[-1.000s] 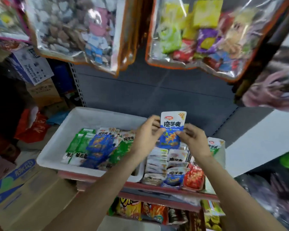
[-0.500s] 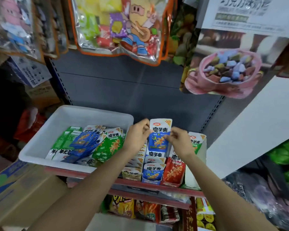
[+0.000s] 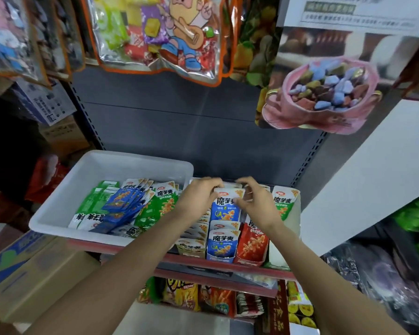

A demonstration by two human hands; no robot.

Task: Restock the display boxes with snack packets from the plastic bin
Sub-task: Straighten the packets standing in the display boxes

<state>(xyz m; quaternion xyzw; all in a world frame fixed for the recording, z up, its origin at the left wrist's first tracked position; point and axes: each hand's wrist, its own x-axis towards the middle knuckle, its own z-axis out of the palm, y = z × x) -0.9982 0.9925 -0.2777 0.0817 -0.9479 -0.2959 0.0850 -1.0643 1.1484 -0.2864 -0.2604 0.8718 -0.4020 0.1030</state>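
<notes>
Both hands pinch one upright blue-and-white foil snack packet (image 3: 225,205) between them, left hand (image 3: 198,198) and right hand (image 3: 257,204) equally near, over the blue cardboard display box (image 3: 219,256) at the shelf's front edge.

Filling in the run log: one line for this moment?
left hand + right hand | pinch blue packet | over blue display box | bin stocked
</notes>
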